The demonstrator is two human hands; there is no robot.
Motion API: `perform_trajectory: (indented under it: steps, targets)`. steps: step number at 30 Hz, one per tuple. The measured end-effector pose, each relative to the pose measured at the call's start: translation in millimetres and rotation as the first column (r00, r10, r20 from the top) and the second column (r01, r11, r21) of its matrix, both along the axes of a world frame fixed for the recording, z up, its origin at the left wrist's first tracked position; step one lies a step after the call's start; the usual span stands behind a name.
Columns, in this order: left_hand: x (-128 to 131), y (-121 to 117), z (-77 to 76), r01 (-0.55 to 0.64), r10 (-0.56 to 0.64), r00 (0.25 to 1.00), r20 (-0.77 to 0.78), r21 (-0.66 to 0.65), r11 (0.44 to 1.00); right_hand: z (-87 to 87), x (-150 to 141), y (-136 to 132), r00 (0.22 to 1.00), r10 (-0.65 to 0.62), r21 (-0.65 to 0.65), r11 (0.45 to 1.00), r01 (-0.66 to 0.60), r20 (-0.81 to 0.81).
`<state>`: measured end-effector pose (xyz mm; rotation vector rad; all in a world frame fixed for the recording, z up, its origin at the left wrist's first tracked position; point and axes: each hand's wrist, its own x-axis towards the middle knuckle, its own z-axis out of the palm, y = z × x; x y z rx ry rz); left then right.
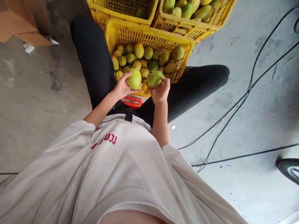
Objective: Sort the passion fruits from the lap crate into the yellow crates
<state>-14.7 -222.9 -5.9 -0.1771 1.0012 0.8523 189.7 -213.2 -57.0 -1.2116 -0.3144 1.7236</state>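
My left hand (121,87) is closed around a smooth, bright yellow-green round fruit (134,79), thumb on its upper left side and fingers beneath. Beside it, my right hand (161,91) grips a darker green oval fruit (154,79) with a pointed end. The two fruits are held a short way apart, above the near side of a yellow plastic crate (149,33). Inside that crate lie many similar green and yellow fruits (139,50). Their exact kind is hard to tell.
The crate stands between my legs. Behind it are another yellow crate (121,15) with little visible inside and a fuller crate (211,27) of fruit. Something red (132,102) shows below. A cardboard box (21,23) is at left; black cables (235,107) and a wheel (289,169) are at right.
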Motion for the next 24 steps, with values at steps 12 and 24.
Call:
perform_trajectory:
  steps: [12, 24]
  targets:
    - [1, 2, 16.0, -0.037, 0.031, 0.982, -0.184, -0.029, 0.999, 7.8, -18, -12, 0.998, 0.059, -0.055, 0.997, -0.059, 0.007]
    - [2, -1, 7.8, 0.015, -0.002, 0.973, -0.233, 0.054, 0.998, 6.9, -16, -7, 0.995, -0.076, -0.012, 0.997, 0.075, -0.060]
